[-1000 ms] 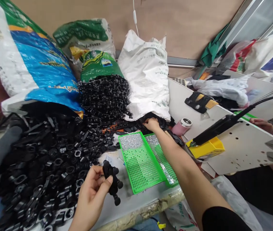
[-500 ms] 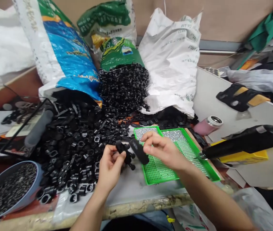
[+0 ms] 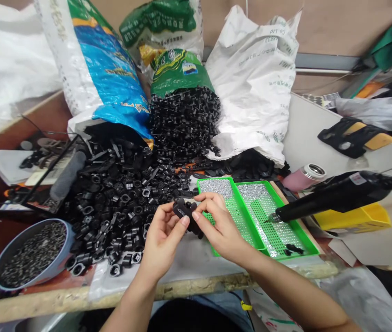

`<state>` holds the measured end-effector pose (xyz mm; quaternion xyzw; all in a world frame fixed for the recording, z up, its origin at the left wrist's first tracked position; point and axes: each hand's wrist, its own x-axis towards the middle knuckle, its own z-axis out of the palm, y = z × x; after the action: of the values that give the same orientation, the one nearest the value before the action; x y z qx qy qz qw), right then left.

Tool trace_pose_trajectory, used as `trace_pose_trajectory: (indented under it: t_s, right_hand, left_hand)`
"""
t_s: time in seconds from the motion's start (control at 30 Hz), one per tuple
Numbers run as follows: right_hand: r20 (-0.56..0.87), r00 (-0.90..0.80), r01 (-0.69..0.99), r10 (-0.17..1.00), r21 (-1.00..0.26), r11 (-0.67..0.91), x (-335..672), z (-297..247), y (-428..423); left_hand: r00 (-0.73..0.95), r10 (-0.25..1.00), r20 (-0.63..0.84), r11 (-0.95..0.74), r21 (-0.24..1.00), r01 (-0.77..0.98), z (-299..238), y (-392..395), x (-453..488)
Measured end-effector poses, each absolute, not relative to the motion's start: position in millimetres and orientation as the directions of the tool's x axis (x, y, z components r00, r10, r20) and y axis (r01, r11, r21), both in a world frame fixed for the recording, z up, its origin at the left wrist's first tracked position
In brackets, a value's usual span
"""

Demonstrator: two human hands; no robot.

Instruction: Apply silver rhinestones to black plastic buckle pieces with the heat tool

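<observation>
My left hand (image 3: 163,242) and my right hand (image 3: 221,226) meet over the bench, both gripping a small black plastic part (image 3: 184,213). Its far end shows above my fingers, and the rest is hidden by them. Just left of my left hand lies a heap of black moulded plastic pieces (image 3: 113,203). Beyond my right fingers stand two green perforated trays (image 3: 251,216), holding silvery glitter-like grains and a few black pieces. My right wrist is above the near tray edge.
Woven sacks spill black parts at the back: a blue one (image 3: 109,64), a green one (image 3: 178,74), a white one (image 3: 251,78). To the right lie a black rotary tool (image 3: 341,196), a yellow box (image 3: 353,216) and a pink flask (image 3: 302,177). A grey bowl of dark granules (image 3: 32,253) stands left.
My hands have come together: the black bar from my right hand and the branched part from my left now sit as one bundle in both. My view has shifted slightly; the rotary tool now sits over the tray.
</observation>
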<state>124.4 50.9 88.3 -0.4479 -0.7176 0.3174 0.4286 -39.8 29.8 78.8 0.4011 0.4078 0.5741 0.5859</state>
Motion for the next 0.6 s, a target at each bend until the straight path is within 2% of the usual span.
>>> trace_pose_trajectory:
  t_s: [0.1,0.23,0.43,0.6]
  right_hand:
    - [0.403,-0.178,0.414,0.898,-0.797,0.44,117,87,40]
    - [0.406,-0.195,0.354,0.893,-0.82,0.45,116,88,35]
    - [0.271,-0.446,0.251,0.853,-0.877,0.41,133,94,39]
    - [0.293,-0.505,0.206,0.812,-0.873,0.443,141,93,40]
  left_hand:
    - [-0.05,0.999,0.021,-0.037,0.94,-0.338,78,29,-38]
    - [-0.13,0.989,0.065,-0.103,0.947,-0.304,79,25,-44]
    - [-0.107,0.971,0.213,-0.234,0.935,-0.265,85,17,-53]
    - [-0.099,0.971,0.216,-0.231,0.954,-0.193,94,11,-57]
